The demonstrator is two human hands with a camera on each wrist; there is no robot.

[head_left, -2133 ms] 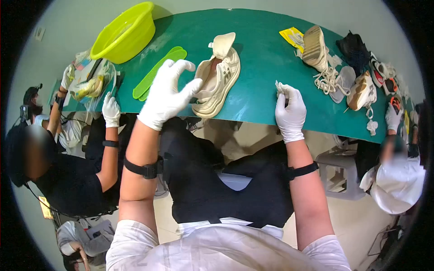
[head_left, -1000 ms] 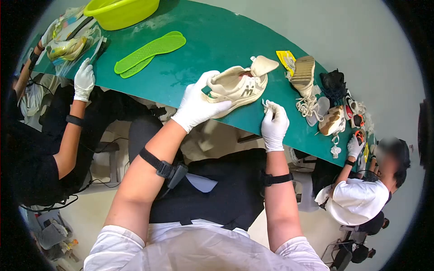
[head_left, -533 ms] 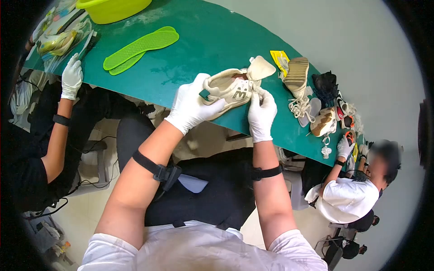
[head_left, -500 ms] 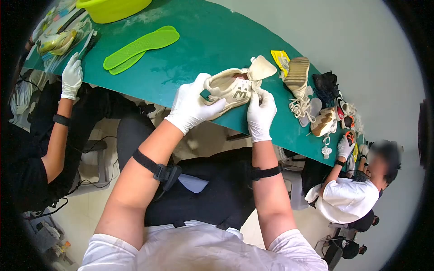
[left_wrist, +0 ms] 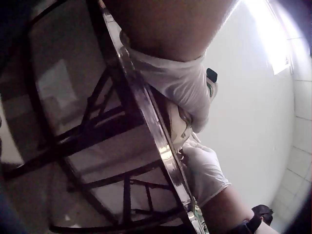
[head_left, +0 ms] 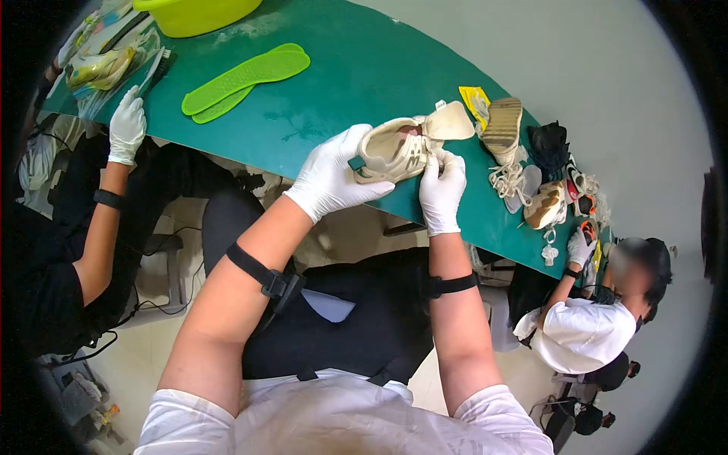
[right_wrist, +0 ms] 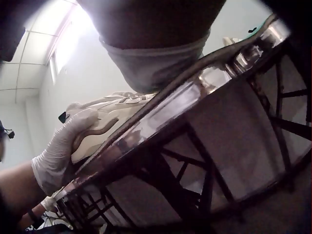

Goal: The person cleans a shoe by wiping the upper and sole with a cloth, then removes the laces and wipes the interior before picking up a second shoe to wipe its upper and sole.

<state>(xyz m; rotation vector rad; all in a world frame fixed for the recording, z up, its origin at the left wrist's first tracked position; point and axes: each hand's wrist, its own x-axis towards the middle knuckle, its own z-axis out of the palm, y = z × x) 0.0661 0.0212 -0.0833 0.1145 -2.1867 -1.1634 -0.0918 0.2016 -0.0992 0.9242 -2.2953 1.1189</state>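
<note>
Left gloved hand (head_left: 331,176) gripping cream mesh sneaker (head_left: 394,148) at heel; right gloved hand (head_left: 442,186) pinching its side, just beside.

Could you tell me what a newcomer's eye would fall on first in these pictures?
First, the cream sneaker at the near edge of the green table: the gloved left hand grips its heel end while the gloved right hand works at its front by the raised tongue. Next, the bright green insoles lying farther back to the left, near a yellow-green basin.
</note>
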